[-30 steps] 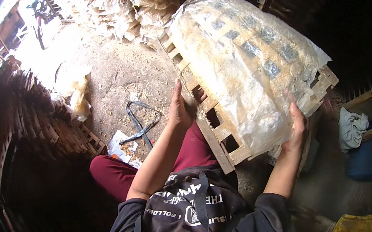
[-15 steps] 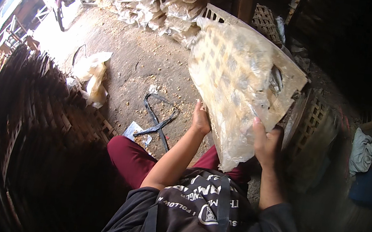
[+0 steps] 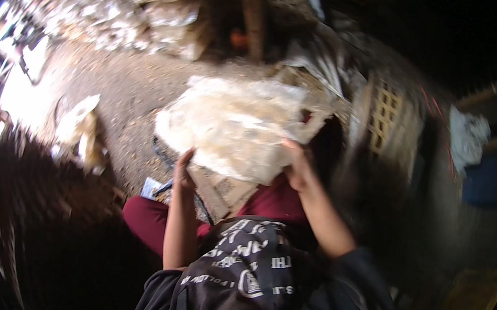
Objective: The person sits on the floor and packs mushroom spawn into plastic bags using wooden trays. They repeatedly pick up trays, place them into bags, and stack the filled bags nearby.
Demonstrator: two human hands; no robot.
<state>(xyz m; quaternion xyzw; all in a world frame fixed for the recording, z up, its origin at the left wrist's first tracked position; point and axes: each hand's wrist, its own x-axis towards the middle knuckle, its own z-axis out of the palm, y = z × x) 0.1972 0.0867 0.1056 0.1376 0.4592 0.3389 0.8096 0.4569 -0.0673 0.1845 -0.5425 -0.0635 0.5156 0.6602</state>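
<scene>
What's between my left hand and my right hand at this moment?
In the head view, the plastic-covered slab spans the stretch between the left hand and the right hand; each hand grips an edge of it. The picture is motion-blurred, so finer detail is unclear.

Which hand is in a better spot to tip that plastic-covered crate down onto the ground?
Probably the right hand: it grips the plastic-covered crate at its near right edge, up high. The left hand sits lower, at the crate's bottom corner, better suited to steadying. The picture is blurred.
</scene>
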